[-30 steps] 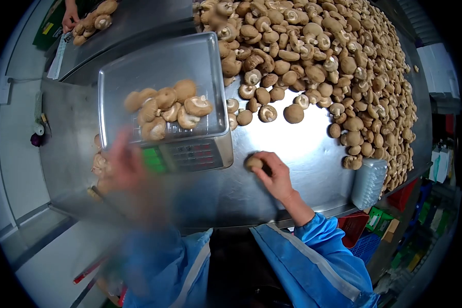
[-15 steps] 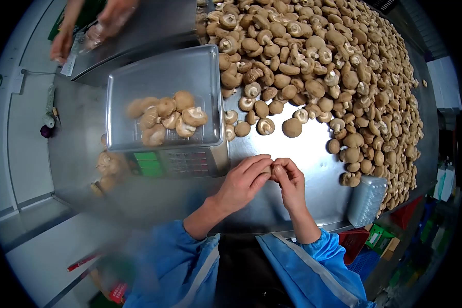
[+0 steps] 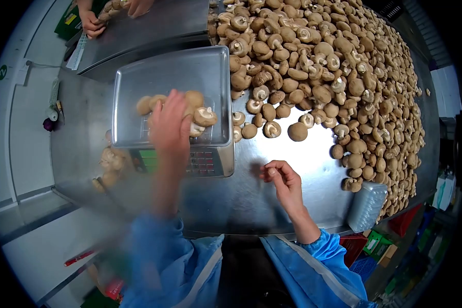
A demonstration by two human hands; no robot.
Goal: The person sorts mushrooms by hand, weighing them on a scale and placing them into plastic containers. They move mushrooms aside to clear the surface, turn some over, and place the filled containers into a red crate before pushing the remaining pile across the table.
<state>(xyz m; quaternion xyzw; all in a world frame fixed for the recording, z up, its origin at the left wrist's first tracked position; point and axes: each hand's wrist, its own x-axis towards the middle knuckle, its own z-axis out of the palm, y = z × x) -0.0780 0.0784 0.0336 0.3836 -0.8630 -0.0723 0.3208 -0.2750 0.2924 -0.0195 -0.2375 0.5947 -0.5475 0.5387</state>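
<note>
Over the metal tray (image 3: pixel 128 82) of a weighing scale, my left hand (image 3: pixel 170 126) is blurred by motion and covers part of the mushrooms (image 3: pixel 205 116) lying there. Its fingertips are smeared, so a grip cannot be made out. My right hand (image 3: pixel 285 185) hovers over the bare steel in front of the mushroom pile, fingers curled together; anything between them is too small to tell. A few loose mushrooms (image 3: pixel 297 132) lie between that hand and the pile.
A large mushroom pile (image 3: pixel 364 92) covers the table's back and right. Clear plastic trays (image 3: pixel 367 205) stand stacked at the right front edge. More mushrooms (image 3: pixel 111 160) lie left of the scale. Another person's hands (image 3: pixel 91 24) hold mushrooms at the upper left.
My left hand has left my right hand and moved up and left over the scale tray. My right hand stays near its place. The other person's hands have shifted.
</note>
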